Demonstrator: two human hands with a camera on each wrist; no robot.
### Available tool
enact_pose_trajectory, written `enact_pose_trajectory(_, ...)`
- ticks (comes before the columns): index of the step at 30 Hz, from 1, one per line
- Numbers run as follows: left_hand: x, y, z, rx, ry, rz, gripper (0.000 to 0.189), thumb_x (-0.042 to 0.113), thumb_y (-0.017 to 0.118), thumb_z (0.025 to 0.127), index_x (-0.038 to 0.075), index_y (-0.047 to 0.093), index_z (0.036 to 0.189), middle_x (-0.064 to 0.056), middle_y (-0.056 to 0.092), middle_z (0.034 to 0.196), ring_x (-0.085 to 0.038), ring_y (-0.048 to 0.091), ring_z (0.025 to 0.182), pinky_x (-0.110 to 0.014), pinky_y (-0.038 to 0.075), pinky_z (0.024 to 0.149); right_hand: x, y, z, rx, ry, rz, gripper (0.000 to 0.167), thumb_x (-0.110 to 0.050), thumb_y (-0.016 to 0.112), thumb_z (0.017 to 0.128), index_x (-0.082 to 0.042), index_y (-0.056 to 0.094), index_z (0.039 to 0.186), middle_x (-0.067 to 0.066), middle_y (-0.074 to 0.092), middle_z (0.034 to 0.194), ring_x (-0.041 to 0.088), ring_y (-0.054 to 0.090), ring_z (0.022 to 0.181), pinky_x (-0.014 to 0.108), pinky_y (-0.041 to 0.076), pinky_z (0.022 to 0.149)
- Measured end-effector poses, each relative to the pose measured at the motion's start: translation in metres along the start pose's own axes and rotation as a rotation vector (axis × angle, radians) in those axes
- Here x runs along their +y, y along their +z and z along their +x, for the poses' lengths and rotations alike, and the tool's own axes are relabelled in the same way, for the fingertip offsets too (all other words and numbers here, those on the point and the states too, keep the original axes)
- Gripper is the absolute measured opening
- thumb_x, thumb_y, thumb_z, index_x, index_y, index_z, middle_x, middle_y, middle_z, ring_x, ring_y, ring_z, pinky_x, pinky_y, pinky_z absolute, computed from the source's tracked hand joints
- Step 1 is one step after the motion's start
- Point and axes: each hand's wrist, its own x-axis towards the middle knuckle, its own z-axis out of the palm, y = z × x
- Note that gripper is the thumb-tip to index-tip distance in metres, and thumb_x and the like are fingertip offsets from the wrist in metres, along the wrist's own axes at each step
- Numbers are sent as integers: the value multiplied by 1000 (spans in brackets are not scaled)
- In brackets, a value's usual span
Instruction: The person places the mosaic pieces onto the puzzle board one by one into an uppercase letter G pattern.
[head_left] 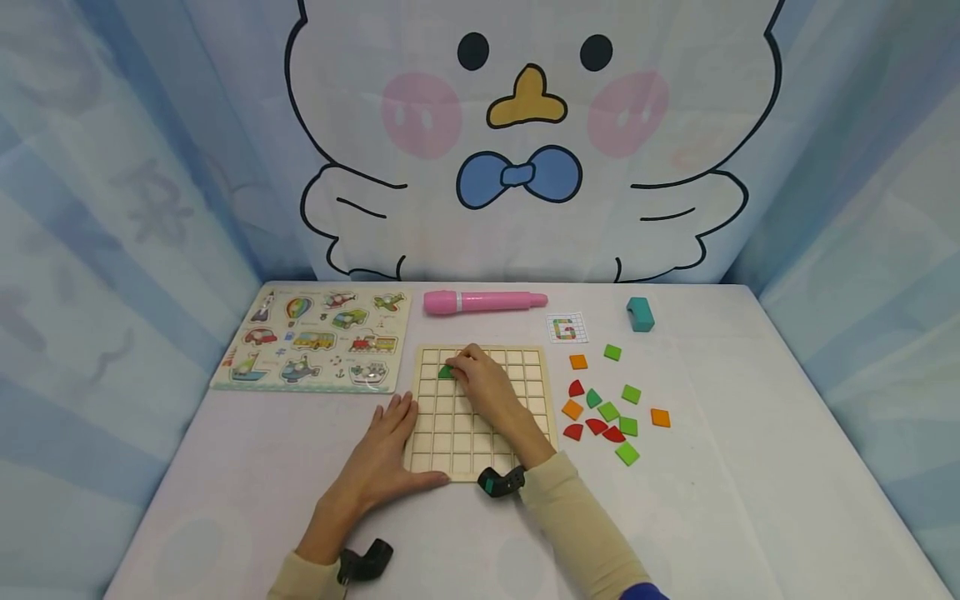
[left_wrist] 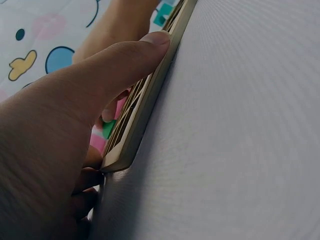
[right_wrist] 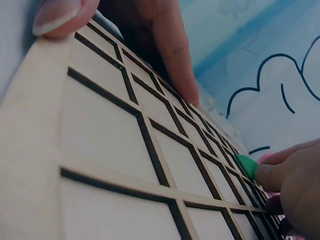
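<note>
A wooden grid board [head_left: 442,447] lies on the white table, its square cells bare around the hands. Over its upper left part, my right hand [head_left: 491,396] pinches a green quarter-circle piece [head_left: 446,372] between thumb and fingertips. The right wrist view shows that green piece [right_wrist: 245,164] tilted at the grid's far cells; whether it touches the bottom of a cell I cannot tell. My left hand [head_left: 381,454] rests against the board's lower left corner, fingers extended along the left side. In the left wrist view its thumb [left_wrist: 145,50] lies on the board's near edge.
Right of the board lie scattered green squares [head_left: 628,427], orange squares [head_left: 661,417], red quarter-circles [head_left: 576,388] and another green quarter-circle [head_left: 593,398]. Behind them are a small pattern card [head_left: 567,328] and a teal block [head_left: 641,314]. A pink pen [head_left: 487,302] and a vehicle picture board [head_left: 315,337] stand farther back.
</note>
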Motion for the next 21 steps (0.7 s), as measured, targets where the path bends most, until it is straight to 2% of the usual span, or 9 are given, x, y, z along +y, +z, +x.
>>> enact_pose_trajectory(5,0,0,0,8,5,1,122,75,72,71,-2,30,155,-18,23,166,-34,16,156,-52,15,128,0,1,0,-11,-4,-33,23,-16,61,100,-8,74,117,5,63,113,17,66,100,32,59,83)
enact_pose_trajectory(21,-1,2,0,10,-1,-8,122,75,73,71,-1,30,155,-17,23,166,-33,16,156,-50,14,129,-1,-4,-1,-6,-26,6,20,-14,61,101,-7,74,114,4,65,110,16,67,98,30,58,85)
